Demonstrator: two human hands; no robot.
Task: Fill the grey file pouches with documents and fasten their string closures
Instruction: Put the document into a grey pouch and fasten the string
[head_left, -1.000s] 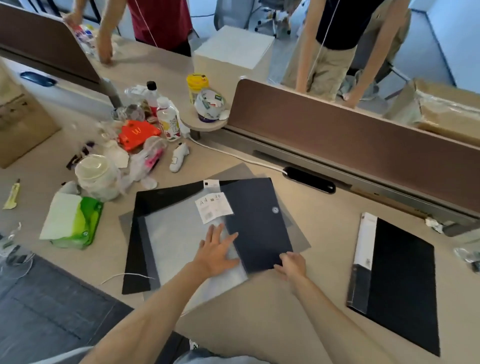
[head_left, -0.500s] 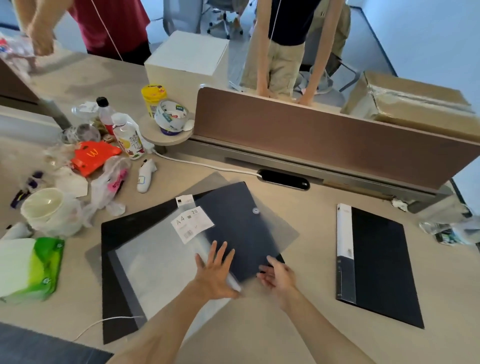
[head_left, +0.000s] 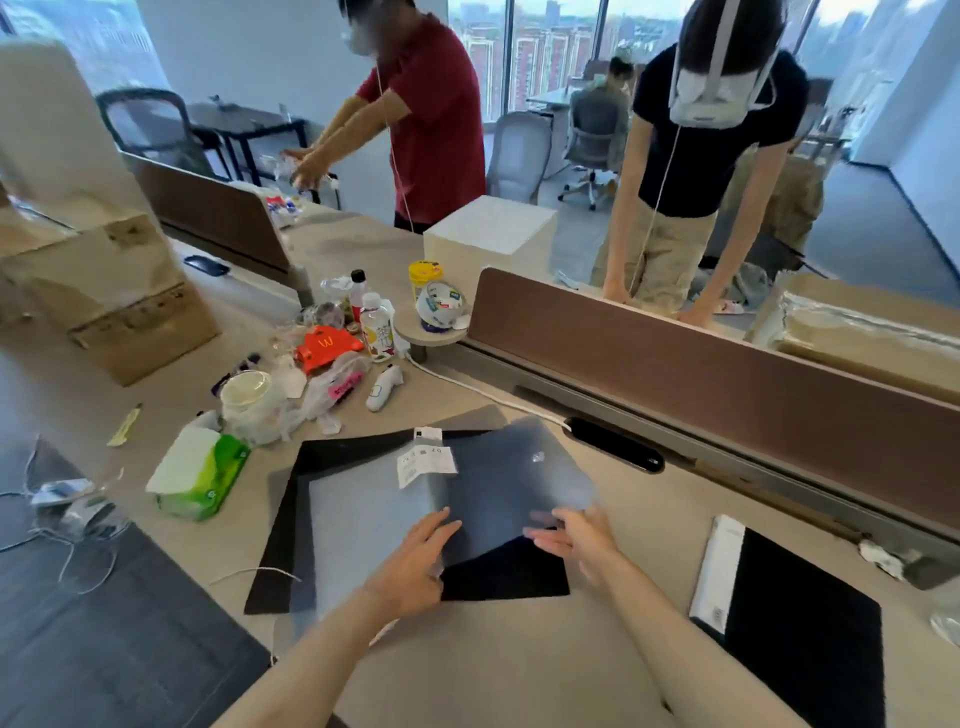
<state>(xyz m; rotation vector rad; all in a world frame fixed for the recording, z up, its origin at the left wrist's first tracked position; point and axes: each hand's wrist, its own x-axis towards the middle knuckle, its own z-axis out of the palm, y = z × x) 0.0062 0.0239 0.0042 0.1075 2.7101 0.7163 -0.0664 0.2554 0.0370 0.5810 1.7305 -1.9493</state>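
A translucent grey file pouch (head_left: 363, 514) with a white label (head_left: 426, 463) lies on black folders (head_left: 291, 525) in front of me. Its flap (head_left: 519, 493), which carries a round closure button (head_left: 537, 457), is raised off the stack and blurred. My left hand (head_left: 413, 569) rests flat on the pouch body, fingers spread, at the fold. My right hand (head_left: 576, 540) holds the flap's near edge with its fingertips. A black sheet (head_left: 509, 571) shows under the lifted flap. No string is visible.
A black folder with a white spine (head_left: 800, 634) lies to the right. Clutter sits at the left: a green tissue pack (head_left: 200, 478), a plastic container (head_left: 249, 400), bottles (head_left: 376, 327). A brown divider (head_left: 701, 364) runs behind. Two people stand beyond the desk.
The flap has come up off the stack under my right hand, uncovering a black sheet. My head has tilted up, bringing the people and room into view. My left hand stays on the pouch.
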